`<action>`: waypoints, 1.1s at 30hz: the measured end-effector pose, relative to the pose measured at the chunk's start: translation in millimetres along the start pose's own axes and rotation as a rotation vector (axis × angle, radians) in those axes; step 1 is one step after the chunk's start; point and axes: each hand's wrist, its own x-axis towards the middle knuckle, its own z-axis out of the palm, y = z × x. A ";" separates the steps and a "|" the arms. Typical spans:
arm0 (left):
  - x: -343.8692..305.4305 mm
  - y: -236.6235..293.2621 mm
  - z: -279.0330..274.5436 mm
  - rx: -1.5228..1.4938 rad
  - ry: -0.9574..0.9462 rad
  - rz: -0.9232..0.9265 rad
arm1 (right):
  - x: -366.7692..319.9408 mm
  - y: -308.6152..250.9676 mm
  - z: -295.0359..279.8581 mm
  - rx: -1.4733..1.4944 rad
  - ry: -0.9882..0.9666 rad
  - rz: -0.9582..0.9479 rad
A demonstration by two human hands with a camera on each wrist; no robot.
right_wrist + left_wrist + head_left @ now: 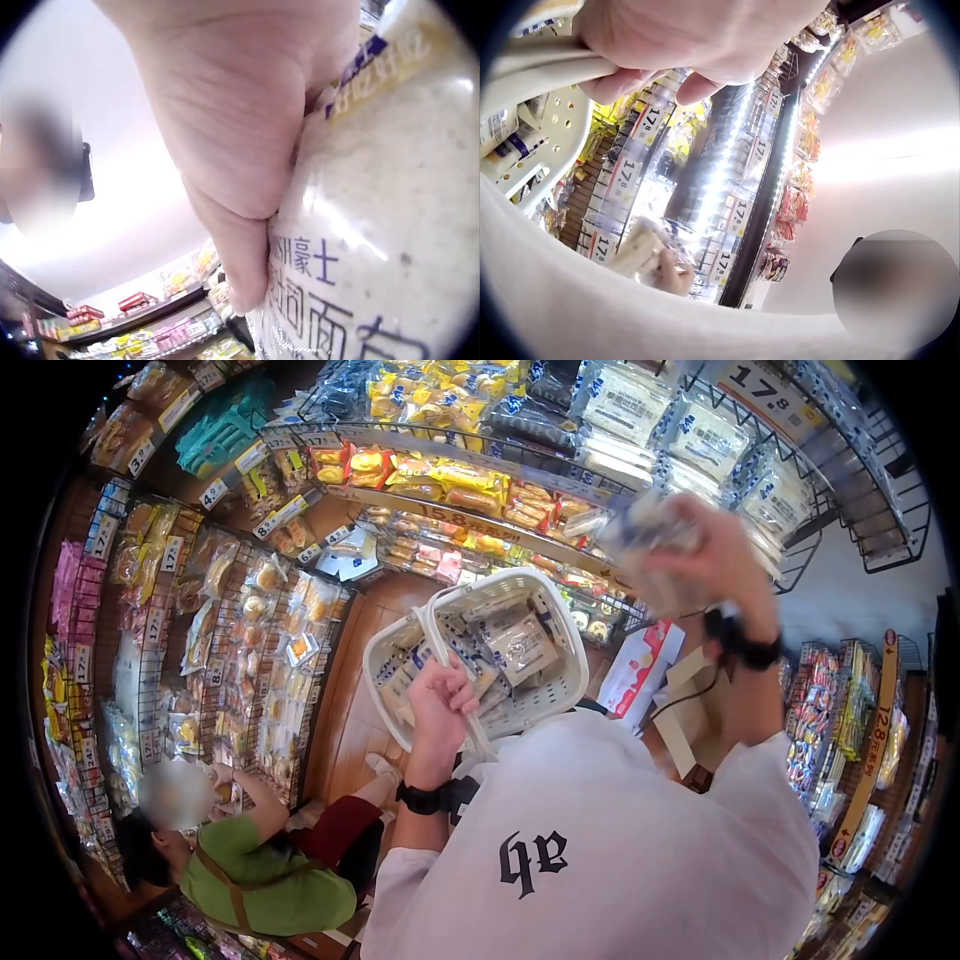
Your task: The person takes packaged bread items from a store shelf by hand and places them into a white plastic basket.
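At a store's bread shelves [480, 520], you raise a plastic-wrapped pack of bread [375, 199] in the upper right of the head view, your right hand [715, 555] blurred and its grip closed around the pack. The right-wrist view shows dark lettering across the pale bread, filling the right half of the frame, with your palm against the wrapper.

At the center of the head view, your left hand [440, 695] has its grip curled around the handle [437, 635] of a white basket [572, 660], in which several wrapped packages [520, 645] lie.

Racks of white packs [705, 440] fill the upper right near a large price sign [765, 395]. Right of the basket stand a red-and-white box [637, 672] and an open cardboard box [675, 730]. A person in a green top [275, 885] appears at lower left.
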 end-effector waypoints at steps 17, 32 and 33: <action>-15.9 -6.6 -6.0 0.005 -0.038 -0.016 | 138.8 30.6 10.7 -0.685 0.199 -0.420; -16.0 -5.3 -24.7 -0.116 0.059 0.043 | 166.5 104.2 -10.6 -0.486 -0.102 -0.235; -16.0 -3.3 -24.4 -0.125 0.064 0.049 | 168.5 108.9 -15.2 -0.545 -0.151 -0.046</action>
